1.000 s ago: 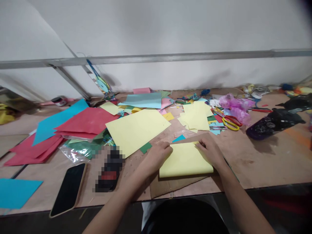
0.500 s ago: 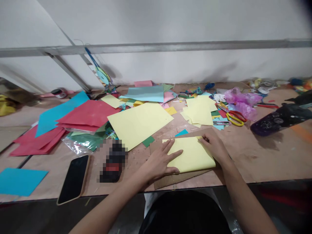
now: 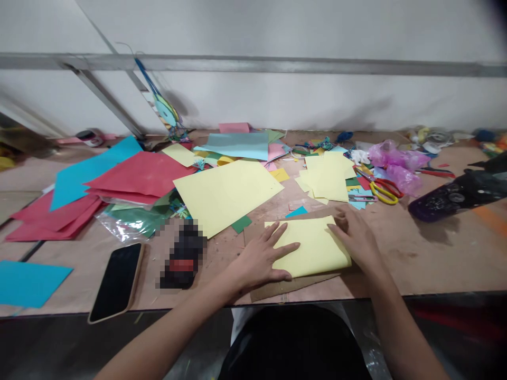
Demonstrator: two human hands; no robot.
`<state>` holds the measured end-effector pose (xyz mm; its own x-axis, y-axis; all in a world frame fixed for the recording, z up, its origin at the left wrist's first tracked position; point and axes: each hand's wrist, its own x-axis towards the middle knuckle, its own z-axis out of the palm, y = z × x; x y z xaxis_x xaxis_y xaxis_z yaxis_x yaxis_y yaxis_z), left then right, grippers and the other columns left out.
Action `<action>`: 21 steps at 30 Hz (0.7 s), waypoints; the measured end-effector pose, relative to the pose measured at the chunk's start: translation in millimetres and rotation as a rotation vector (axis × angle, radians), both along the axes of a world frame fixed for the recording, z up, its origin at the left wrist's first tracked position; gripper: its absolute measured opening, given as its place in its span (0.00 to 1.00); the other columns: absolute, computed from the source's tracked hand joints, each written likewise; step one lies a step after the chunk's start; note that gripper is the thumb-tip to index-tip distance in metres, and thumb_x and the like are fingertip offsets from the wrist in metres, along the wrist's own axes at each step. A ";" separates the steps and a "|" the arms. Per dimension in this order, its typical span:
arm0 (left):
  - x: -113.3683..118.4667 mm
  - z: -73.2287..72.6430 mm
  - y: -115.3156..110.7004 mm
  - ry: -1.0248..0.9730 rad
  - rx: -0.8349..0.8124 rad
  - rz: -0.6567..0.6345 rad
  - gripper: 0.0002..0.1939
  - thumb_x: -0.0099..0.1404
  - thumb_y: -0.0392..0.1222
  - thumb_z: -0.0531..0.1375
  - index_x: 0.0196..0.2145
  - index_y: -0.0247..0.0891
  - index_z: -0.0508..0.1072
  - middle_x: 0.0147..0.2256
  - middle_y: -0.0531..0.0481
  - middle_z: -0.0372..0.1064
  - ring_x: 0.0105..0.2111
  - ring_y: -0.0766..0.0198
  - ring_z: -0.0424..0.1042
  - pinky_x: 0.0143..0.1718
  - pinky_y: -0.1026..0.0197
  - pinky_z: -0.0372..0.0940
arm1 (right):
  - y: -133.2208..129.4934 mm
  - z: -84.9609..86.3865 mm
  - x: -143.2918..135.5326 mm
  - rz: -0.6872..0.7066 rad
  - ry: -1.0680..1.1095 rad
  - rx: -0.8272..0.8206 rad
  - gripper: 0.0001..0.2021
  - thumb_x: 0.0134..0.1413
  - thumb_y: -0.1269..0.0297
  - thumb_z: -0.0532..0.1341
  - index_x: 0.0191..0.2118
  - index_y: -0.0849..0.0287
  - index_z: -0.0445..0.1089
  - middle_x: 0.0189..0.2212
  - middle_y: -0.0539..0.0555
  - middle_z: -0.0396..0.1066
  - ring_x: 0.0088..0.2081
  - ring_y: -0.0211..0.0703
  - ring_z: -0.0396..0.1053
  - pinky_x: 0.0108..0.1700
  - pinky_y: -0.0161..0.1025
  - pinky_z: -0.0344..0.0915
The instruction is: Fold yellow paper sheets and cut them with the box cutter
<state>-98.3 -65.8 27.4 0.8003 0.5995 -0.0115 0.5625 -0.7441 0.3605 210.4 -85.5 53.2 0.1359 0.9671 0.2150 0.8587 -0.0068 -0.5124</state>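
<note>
A pale yellow sheet of paper [image 3: 307, 250], folded over with a rounded bend at its right end, lies on a piece of brown cardboard [image 3: 273, 291] at the table's front edge. My left hand [image 3: 263, 256] rests flat on the left part of the paper, its fingers spread. At the far right corner, my right hand [image 3: 356, 235] has its thumb on the paper and its other fingers curled beside the corner; the fingertips are partly hidden.
Beyond lie a large yellow sheet [image 3: 227, 195], smaller yellow pieces [image 3: 327, 177], scissors [image 3: 382, 191] and a dark bottle [image 3: 455, 195]. To the left are red sheets [image 3: 138, 177], blue paper [image 3: 34, 282], a phone [image 3: 116, 282] and a blurred dark object [image 3: 182, 256].
My right hand has shifted slightly at the paper's far right corner, its fingers lifting a little past the edge. My left hand stays spread on the paper. The view has tilted slightly.
</note>
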 end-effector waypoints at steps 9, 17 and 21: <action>-0.8 -0.2 -0.2 0.009 0.003 -0.017 0.42 0.64 0.60 0.69 0.72 0.55 0.61 0.77 0.44 0.31 0.75 0.36 0.37 0.72 0.36 0.47 | -92.8 13.9 -88.5 0.618 -0.247 0.171 0.34 0.69 0.63 0.58 0.75 0.62 0.49 0.70 0.63 0.61 0.73 0.53 0.54 0.71 0.55 0.56; -2.4 -10.3 0.9 -0.027 0.053 -0.032 0.42 0.64 0.59 0.69 0.71 0.55 0.62 0.77 0.46 0.29 0.75 0.37 0.37 0.72 0.37 0.46 | -117.8 -30.7 -103.3 0.686 -0.343 -0.048 0.43 0.65 0.60 0.65 0.77 0.65 0.43 0.75 0.62 0.48 0.76 0.55 0.42 0.74 0.57 0.50; -2.0 -10.2 -0.7 -0.034 0.076 -0.008 0.41 0.66 0.65 0.66 0.71 0.56 0.61 0.77 0.47 0.29 0.75 0.37 0.38 0.72 0.36 0.46 | -126.6 -30.2 -84.3 0.639 -0.386 -0.048 0.40 0.68 0.63 0.61 0.77 0.62 0.43 0.75 0.58 0.50 0.76 0.52 0.43 0.74 0.56 0.49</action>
<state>-100.2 -66.5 17.2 0.8041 0.5913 0.0612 0.5448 -0.7742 0.3222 126.0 -212.0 23.0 -0.5321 0.8419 0.0895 0.8217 0.5390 -0.1852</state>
